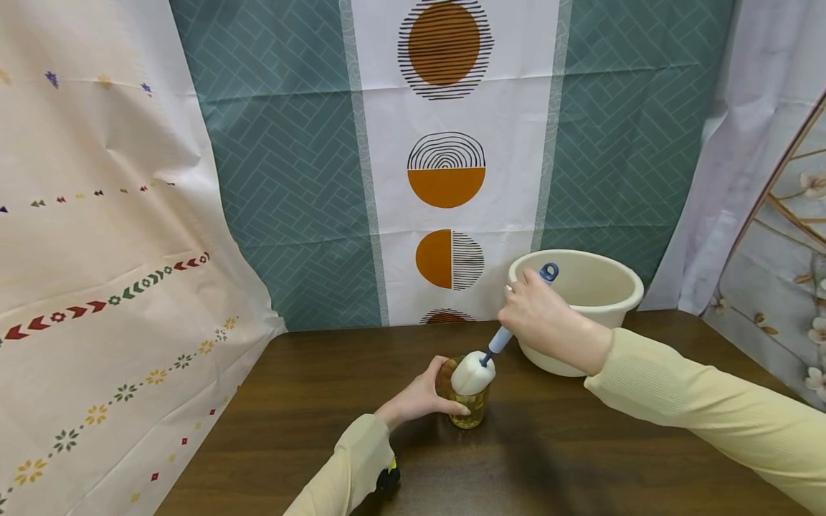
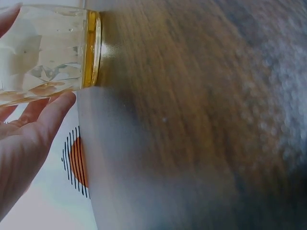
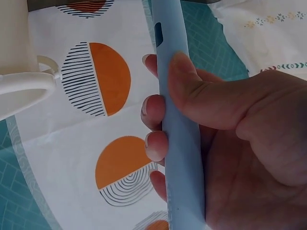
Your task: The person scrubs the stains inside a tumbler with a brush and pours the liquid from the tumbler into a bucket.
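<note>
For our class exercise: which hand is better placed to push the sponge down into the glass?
Probably the right hand: it grips the blue handle above the white sponge, while the left hand holds the glass.

A dark brown, wood-grained tabletop [image 1: 310,401] with a faint sheen has its far edge running almost straight across. A see-through amber, faceted glass tumbler [image 1: 474,412] stands on it near the middle. On the far right sits a round, deep, cream-white basin [image 1: 600,279], its wide mouth facing up.
</note>
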A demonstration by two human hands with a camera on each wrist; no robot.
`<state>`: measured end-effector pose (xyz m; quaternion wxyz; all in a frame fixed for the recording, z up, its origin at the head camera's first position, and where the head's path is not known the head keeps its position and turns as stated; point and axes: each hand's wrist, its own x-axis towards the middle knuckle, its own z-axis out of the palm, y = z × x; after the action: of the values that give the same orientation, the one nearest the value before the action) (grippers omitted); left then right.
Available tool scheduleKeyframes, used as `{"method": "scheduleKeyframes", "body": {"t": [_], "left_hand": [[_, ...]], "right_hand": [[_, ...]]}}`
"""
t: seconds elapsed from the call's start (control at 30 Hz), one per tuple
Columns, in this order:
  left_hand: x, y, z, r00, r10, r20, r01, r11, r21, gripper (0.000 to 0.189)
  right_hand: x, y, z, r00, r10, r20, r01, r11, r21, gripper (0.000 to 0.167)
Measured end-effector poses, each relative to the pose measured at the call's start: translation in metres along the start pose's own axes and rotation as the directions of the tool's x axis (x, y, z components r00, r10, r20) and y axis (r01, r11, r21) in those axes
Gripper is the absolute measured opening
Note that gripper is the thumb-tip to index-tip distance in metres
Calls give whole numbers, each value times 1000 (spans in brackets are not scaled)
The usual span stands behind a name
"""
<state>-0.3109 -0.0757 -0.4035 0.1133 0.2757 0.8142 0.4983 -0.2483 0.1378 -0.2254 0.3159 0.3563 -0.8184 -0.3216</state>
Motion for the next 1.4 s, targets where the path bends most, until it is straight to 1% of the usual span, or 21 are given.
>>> {"method": "scheduleKeyframes", "body": {"t": [0.13, 0.2, 0.27, 0.37, 0.47, 0.53, 0.67, 0.77, 0.93, 1.1, 1.23, 1.4], "left_hand": [[-7, 15, -1, 1000, 7, 2, -7, 1000, 1, 70], [-5, 13, -1, 1000, 18, -3, -18, 1000, 10, 69], [-2, 5, 0, 1000, 16, -7, -16, 1000, 15, 70], [-3, 7, 0, 1000, 14, -6, -13, 1000, 9, 69], [-10, 22, -2, 1000, 7, 5, -7, 1000, -5, 68], [-13, 27, -3, 1000, 16, 8, -16, 1000, -16, 67], [-14, 28, -3, 1000, 29, 11, -29, 999, -37, 64], [-14, 28, -3, 1000, 24, 13, -23, 999, -46, 63], [-13, 27, -3, 1000, 17, 12, -17, 999, -40, 63], [-13, 26, -3, 1000, 9, 14, -9, 999, -32, 63], [-14, 27, -3, 1000, 15, 15, -15, 999, -45, 63], [-14, 27, -3, 1000, 23, 16, -22, 998, -61, 63]], "right_hand": [[-1, -1, -3, 1000, -5, 5, 5, 1000, 2, 20], [-1, -1, -4, 1000, -8, 4, 8, 1000, 0, 19], [-2, -1, -5, 1000, -11, 5, 11, 1000, -2, 19], [-2, -1, -4, 1000, -16, -1, 16, 1000, 3, 20], [-3, 0, -4, 1000, -24, -7, 24, 1000, 6, 20], [-4, 0, -3, 999, -33, -18, 33, 999, 7, 20], [-5, 0, -2, 997, -55, -48, 55, 998, 11, 19], [-5, 0, -1, 997, -63, -55, 63, 998, 15, 18], [-5, -1, 0, 997, -64, -49, 65, 998, 16, 17], [-3, -2, 0, 996, -67, -65, 69, 997, 29, 17], [-2, -4, -1, 995, -65, -82, 67, 997, 29, 16], [0, -4, -2, 995, -57, -82, 58, 998, 5, 16]]}}
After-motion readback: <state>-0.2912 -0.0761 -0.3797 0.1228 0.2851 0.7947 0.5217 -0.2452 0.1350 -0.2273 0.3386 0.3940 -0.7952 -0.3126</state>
